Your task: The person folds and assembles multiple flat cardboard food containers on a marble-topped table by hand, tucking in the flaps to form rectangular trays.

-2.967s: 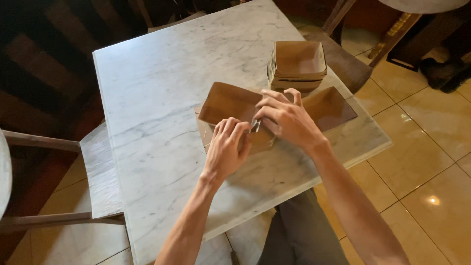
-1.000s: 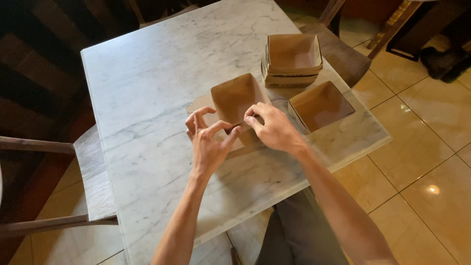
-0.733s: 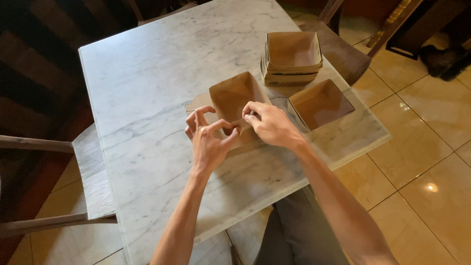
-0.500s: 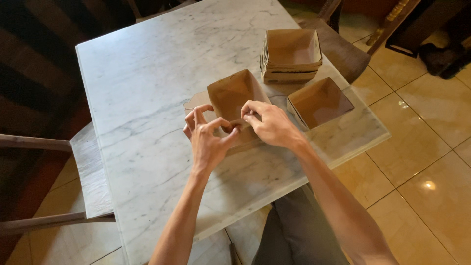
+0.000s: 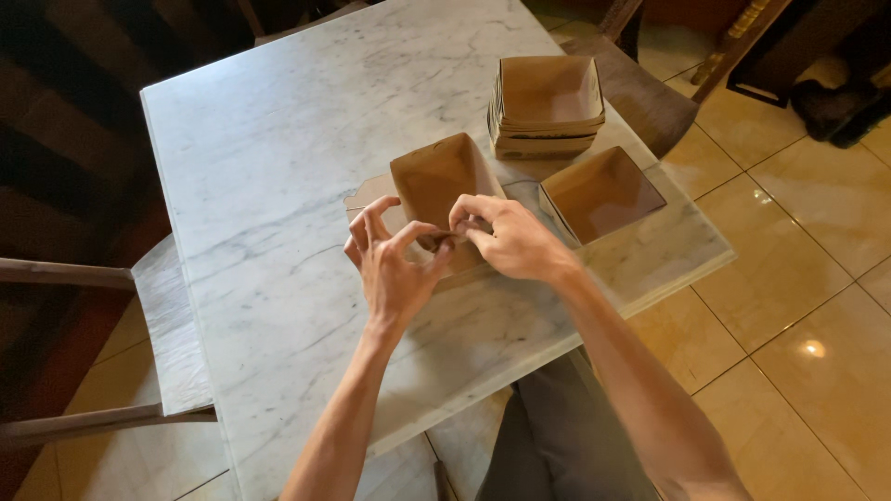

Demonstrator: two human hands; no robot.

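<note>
A brown cardboard tray [image 5: 434, 178], partly folded with its far walls standing up, lies on the white marble table [image 5: 278, 167]. My left hand [image 5: 392, 269] pinches the tray's near edge from the left, fingers spread. Opposite it, my right hand [image 5: 506, 239] grips the same near edge from the right, fingertips meeting the left thumb. The near wall of the tray is hidden under both hands.
A finished single cardboard tray [image 5: 601, 193] sits to the right near the table edge. A stack of nested trays [image 5: 546, 104] stands behind it. A wooden chair [image 5: 139, 343] is at the left, another chair [image 5: 640, 93] at the far right, over a tiled floor [image 5: 798, 278].
Three seconds ago the cardboard lay flat under my hands; now its walls stand up. Over the last second both hands have stayed pinched on its near edge.
</note>
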